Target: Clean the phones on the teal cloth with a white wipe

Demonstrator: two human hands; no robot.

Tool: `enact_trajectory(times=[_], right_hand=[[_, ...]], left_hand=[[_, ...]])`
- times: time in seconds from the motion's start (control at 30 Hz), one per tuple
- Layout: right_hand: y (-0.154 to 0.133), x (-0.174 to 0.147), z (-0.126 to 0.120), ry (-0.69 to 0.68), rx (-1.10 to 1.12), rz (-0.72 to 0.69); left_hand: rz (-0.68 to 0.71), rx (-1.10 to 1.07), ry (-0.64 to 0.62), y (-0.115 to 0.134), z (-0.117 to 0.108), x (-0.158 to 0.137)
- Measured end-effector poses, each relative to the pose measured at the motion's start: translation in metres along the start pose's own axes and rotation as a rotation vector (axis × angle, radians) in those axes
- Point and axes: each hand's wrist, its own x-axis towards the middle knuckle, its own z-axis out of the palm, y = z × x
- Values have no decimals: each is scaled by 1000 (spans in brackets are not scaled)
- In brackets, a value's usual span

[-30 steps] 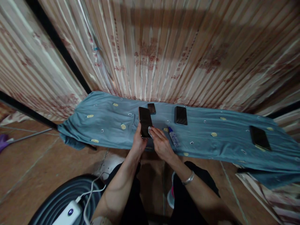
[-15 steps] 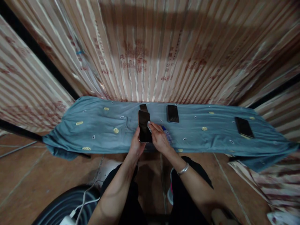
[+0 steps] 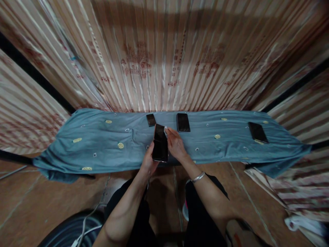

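My left hand is closed around the lower left side of a black smartphone, which is held over the near part of the cloth, screen up. My right hand pinches a small white wipe or tissue against the phone's upper right edge. Most of that white piece is hidden by the fingers. Just beyond the held phone lies a smaller dark phone. Farther right rests a thicker black device, perhaps a phone or a small stack.
A blue patterned cloth covers the long narrow table. Another dark phone lies toward its right end. Striped curtains hang behind and at both sides, with dark poles. A black coiled item and white cable are on the floor.
My right hand and the white piece have moved up the phone to its upper right corner. The view has shifted slightly. The blue-and-clear item beside my right hand is no longer visible.
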Motion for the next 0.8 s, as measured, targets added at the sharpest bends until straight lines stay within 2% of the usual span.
enact_trajectory(times=[0.17,0.33,0.8], right_hand=[[4,2,-1,38,-16,-1],[0,4,-3,11,-31,-37],[-10,5,-12,-51,21,-41]], left_hand=[[-29,31,-9,-4,2,-1],[-44,51,-25,-10,6,0],[52,89,-87,-21,4,1]])
